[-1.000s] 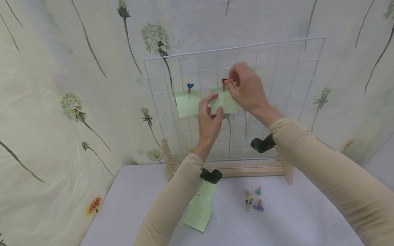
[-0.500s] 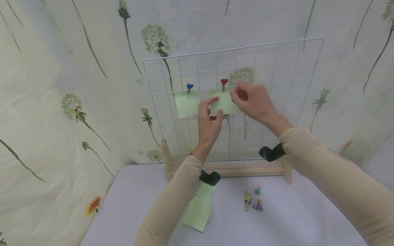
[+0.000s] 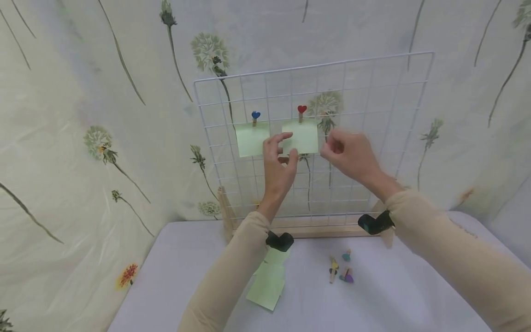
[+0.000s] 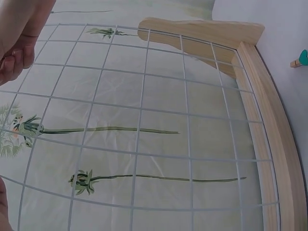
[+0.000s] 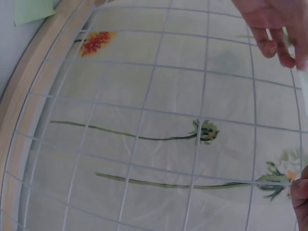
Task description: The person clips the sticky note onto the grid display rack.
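In the head view two pale green sticky notes hang on a white wire grid panel (image 3: pixel 356 124). A small wooden clothespin with a blue heart (image 3: pixel 256 115) pins the left note (image 3: pixel 250 140); one with a red heart (image 3: pixel 302 110) pins the right note (image 3: pixel 306 136). My left hand (image 3: pixel 278 173) is at the right note's left edge, its index finger and thumb apart in front of the paper. Just right of that note is my right hand (image 3: pixel 352 154), fingers curled in, with nothing visible in them. In the left wrist view its curled fingers (image 4: pixel 17 62) hold nothing visible.
A wooden base (image 3: pixel 323 232) supports the grid on a white-covered table (image 3: pixel 182 258). Several loose clothespins (image 3: pixel 346 275) with coloured hearts lie in front, and more green notes (image 3: pixel 267 286) lie near my left forearm. Flower-patterned cloth (image 3: pixel 137 175) hangs behind.
My right hand has let go of the red-heart clothespin and moved down and right, off the note. The clothespin and note stay hanging. My left hand has shifted slightly left.
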Motion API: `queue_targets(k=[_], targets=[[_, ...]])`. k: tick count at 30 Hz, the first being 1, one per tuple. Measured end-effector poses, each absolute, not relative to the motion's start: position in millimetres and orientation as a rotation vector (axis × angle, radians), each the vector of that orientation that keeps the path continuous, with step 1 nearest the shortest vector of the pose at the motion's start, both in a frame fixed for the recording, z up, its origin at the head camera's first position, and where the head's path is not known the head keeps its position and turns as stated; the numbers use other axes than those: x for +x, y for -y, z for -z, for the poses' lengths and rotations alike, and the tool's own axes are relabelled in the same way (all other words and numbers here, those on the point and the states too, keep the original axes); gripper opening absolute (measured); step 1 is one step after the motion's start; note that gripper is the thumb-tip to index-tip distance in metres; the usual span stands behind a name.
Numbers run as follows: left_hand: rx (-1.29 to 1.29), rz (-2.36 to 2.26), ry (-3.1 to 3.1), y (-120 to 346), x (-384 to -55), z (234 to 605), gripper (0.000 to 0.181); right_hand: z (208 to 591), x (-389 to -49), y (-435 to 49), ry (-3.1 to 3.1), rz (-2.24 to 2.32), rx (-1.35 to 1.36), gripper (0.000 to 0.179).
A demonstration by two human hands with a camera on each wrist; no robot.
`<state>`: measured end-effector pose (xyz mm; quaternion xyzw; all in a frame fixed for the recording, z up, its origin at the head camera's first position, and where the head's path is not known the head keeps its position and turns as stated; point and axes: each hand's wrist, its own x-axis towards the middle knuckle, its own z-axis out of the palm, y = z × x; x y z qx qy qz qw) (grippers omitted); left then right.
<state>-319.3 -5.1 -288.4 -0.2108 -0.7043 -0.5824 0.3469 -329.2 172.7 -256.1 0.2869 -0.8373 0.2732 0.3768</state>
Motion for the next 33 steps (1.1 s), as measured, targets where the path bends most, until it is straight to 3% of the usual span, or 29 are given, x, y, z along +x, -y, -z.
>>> queue_targets(k=[6,33], targets=[[-0.558,1.508,1.854,7,-331,299,0.036,265,-328,-177,2.165,-0.692,0.737,0.019],[-0.634,1.495,1.956,10,-322,310,0.025,293,-316,-188,2.267,-0.682,0.757,0.021]])
